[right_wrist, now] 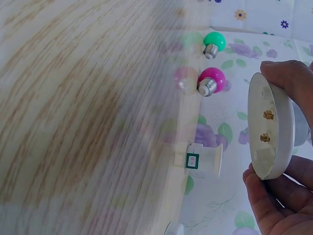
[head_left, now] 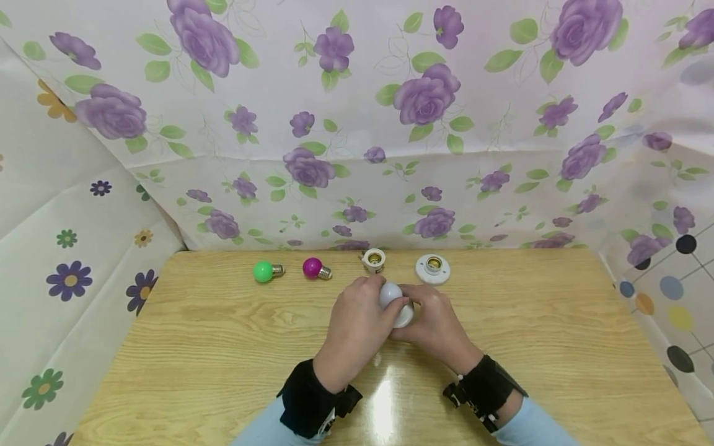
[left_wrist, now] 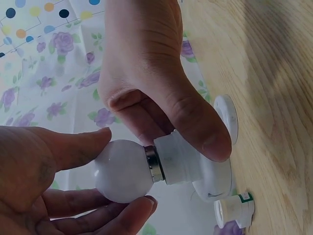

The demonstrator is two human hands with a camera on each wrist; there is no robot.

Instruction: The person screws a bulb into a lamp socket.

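My left hand (head_left: 357, 322) holds a white round light bulb (left_wrist: 122, 171) between thumb and fingers. The bulb's metal screw base sits partly inside a white lamp holder (left_wrist: 178, 159), with a strip of thread still showing. My right hand (head_left: 435, 322) grips that lamp holder, its thumb along the side in the left wrist view. In the right wrist view the holder's round base (right_wrist: 282, 132) faces the camera with two brass terminals (right_wrist: 267, 115) inside, while fingers and thumb clasp its edge. Both hands meet over the middle of the table.
Along the back of the wooden table (head_left: 223, 347) lie a green bulb (head_left: 262, 271) and a magenta bulb (head_left: 312, 267). To their right stand a small white socket (head_left: 373, 267) and another round-based lamp holder (head_left: 422, 272). A floral cloth (head_left: 357, 186) hangs behind.
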